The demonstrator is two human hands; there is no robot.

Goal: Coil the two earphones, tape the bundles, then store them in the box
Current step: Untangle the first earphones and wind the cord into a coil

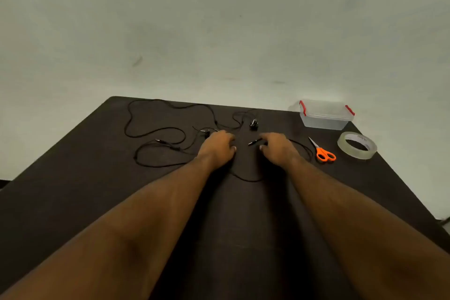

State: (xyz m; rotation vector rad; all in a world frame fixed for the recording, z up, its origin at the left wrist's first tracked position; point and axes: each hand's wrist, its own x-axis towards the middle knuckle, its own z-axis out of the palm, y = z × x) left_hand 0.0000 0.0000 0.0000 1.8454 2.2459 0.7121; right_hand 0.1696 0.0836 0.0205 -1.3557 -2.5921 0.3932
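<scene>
On my far left a loose black earphone cable (155,129) sprawls in loops over the dark table (73,190). My left hand (216,148) rests knuckles-up on the tabletop, fingers curled; whether it holds any cable I cannot tell. My right hand (277,147) lies just beside a jack plug (254,142), fingers bent, grip also unclear. A pair of earbuds (253,124) sits beyond both hands. Further right lie orange-handled scissors (322,151), a clear tape roll (357,145) and, behind them, the lidded clear box (325,114).
</scene>
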